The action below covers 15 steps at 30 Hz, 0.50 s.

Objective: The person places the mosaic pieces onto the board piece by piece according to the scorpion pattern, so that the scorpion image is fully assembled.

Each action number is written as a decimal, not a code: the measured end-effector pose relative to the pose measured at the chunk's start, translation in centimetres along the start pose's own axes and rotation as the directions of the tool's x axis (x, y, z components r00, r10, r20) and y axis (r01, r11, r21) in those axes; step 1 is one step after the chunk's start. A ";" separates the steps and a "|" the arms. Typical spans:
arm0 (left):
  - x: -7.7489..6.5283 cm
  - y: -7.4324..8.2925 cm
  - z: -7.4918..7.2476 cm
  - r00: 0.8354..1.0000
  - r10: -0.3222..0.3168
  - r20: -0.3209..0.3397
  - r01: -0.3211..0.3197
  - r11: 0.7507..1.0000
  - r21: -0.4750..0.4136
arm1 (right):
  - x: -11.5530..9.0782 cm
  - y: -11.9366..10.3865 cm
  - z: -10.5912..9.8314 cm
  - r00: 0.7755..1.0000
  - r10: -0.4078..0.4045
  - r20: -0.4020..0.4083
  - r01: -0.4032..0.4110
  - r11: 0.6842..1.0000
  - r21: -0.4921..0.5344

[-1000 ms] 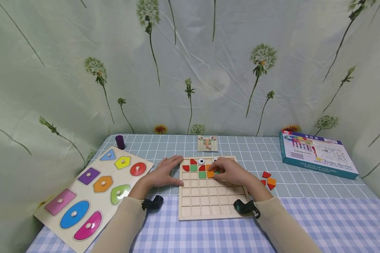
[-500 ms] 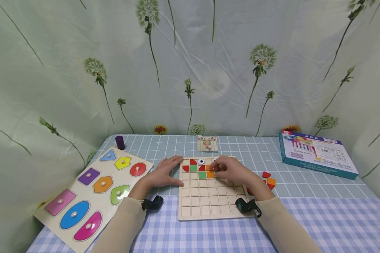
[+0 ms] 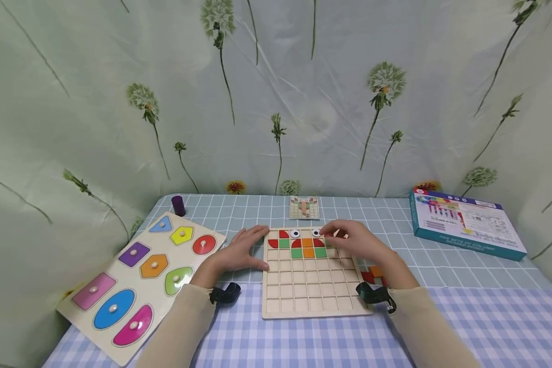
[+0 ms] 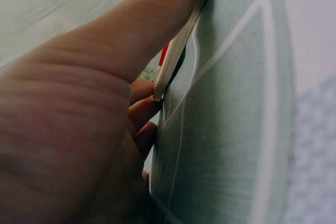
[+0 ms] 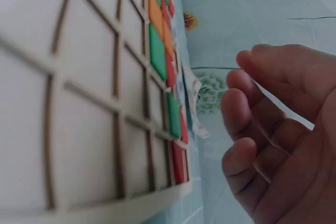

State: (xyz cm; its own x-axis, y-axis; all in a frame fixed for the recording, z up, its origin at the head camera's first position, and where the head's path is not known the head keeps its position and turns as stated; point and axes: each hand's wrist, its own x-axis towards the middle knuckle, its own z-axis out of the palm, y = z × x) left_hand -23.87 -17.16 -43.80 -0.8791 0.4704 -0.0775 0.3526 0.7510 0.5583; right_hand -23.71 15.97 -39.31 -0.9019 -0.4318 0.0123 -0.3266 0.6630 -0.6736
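Observation:
A wooden grid board lies on the table with red, green and orange tiles and two eye tiles in its upper rows. My left hand steadies the board's left edge, fingers fairly straight; in the left wrist view the thumb lies along that edge. Over the upper right of the board hovers my right hand. Seen in the right wrist view, its fingers are loosely bent, apart from the tiles, holding nothing. That hand partly hides the upper right tiles in the head view.
Loose red and orange pieces lie right of the board, partly behind my right forearm. A patterned picture card lies beyond it. A knobbed shape puzzle and purple cylinder are left; a teal-edged box is far right.
My right hand has moved right and slightly up, off the orange and green tiles, uncovering them and the right eye tile. The left hand stays at the board's edge. The view shifted slightly.

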 end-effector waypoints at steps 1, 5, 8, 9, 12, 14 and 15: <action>0.0 0.0 0.0 1.000 -0.003 -0.002 0.003 1.000 0.001 | -0.1 0.1 -0.1 1.000 0.001 -0.004 -0.001 1.000 0.002; 0.2 0.0 -0.1 1.000 -0.011 -0.006 0.011 1.000 0.014 | -0.6 0.8 -0.5 0.999 0.013 -0.032 -0.013 1.000 -0.010; 0.1 0.1 -0.1 1.000 -0.014 -0.011 0.014 1.000 0.013 | -1.0 1.5 -0.8 0.998 0.039 -0.055 -0.040 0.999 -0.030; 0.1 0.1 -0.1 1.000 -0.015 -0.013 0.015 1.000 0.013 | -1.2 1.7 -0.9 0.997 0.049 -0.061 -0.052 0.998 -0.038; 0.1 0.1 0.0 1.000 -0.015 -0.014 0.015 1.000 0.010 | -1.8 2.4 -1.5 0.997 0.049 -0.058 -0.052 0.998 -0.048; 0.1 0.1 0.1 1.000 -0.022 -0.012 0.023 1.000 0.013 | -2.3 2.9 -1.7 0.998 0.038 -0.052 -0.041 0.998 -0.053; 0.1 0.0 0.1 1.000 -0.024 -0.014 0.024 1.000 0.015 | -2.5 3.1 -1.9 0.998 0.029 -0.049 -0.032 0.998 -0.056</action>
State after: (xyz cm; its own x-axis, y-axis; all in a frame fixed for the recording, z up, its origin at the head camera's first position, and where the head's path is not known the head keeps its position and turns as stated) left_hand -23.92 -17.03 -43.88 -0.8916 0.4459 -0.0794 0.3360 0.7687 0.5442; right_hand -22.98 20.27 -40.07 -0.9237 -0.3820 0.0284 -0.3129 0.7098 -0.6311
